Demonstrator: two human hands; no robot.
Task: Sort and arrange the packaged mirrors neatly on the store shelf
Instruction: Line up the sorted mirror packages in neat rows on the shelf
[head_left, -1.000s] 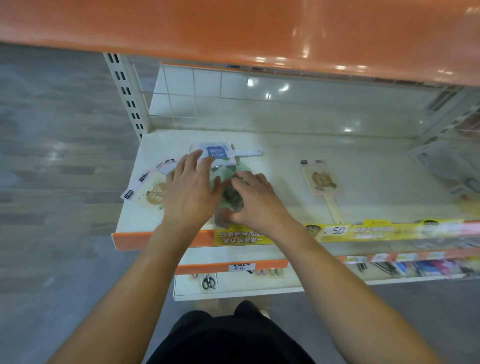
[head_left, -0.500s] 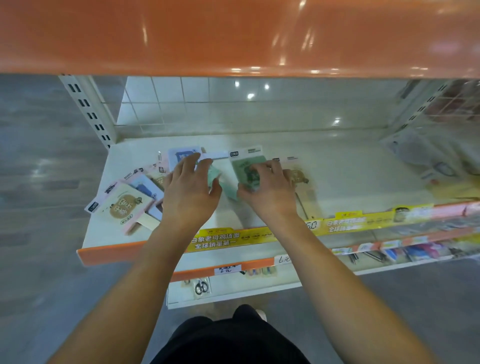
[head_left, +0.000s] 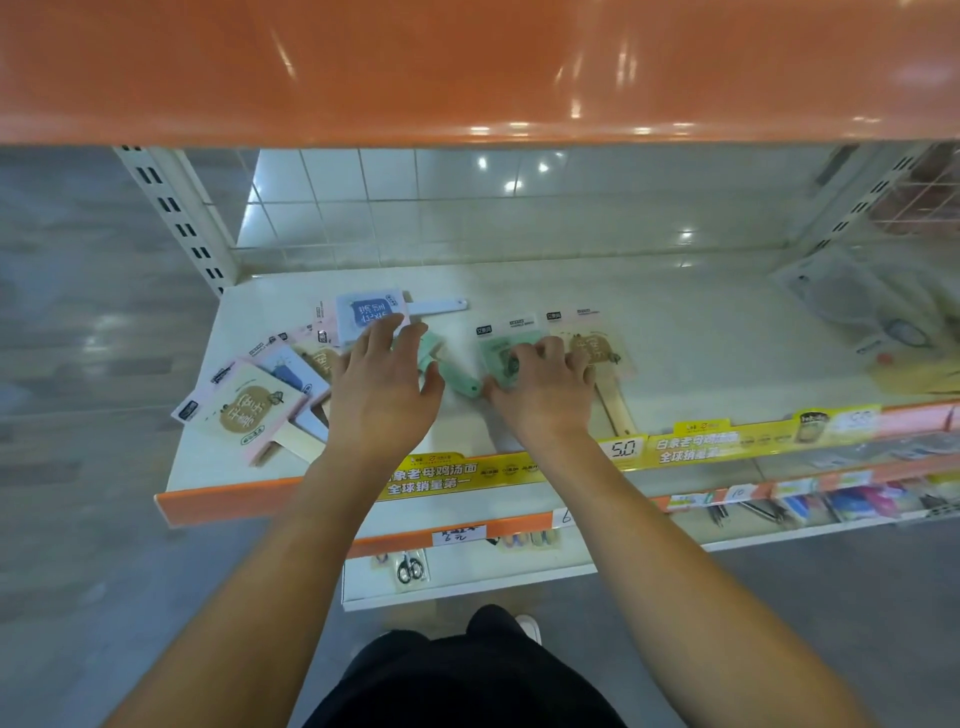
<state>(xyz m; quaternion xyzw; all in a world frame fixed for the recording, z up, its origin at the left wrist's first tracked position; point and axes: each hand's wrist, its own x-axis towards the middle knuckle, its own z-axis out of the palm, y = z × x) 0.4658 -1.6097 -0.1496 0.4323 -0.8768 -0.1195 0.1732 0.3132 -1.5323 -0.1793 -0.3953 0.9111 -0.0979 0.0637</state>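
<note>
Several packaged hand mirrors lie flat on the white shelf (head_left: 701, 322). My right hand (head_left: 545, 389) grips a green packaged mirror (head_left: 496, 353) with curled fingers, right beside a beige mirror (head_left: 597, 348) whose wooden handle points toward the front edge. My left hand (head_left: 384, 384) lies open with spread fingers, its fingertips on a blue mirror (head_left: 366, 314) and another green one (head_left: 431, 345). A green handle (head_left: 462, 384) shows between the hands. To the left, a loose fan of beige (head_left: 249, 410) and blue (head_left: 285, 369) mirrors overlaps.
An orange shelf (head_left: 467, 67) overhangs from above. A yellow price strip (head_left: 701, 447) runs along the shelf's front edge. Clear bagged goods (head_left: 872, 312) lie at the far right. A lower shelf (head_left: 467, 577) holds scissors and small packets. A slotted upright (head_left: 171, 208) stands at the left.
My right hand carried the green mirror from the middle to the right, next to the beige mirror. My left hand stayed over the left pile.
</note>
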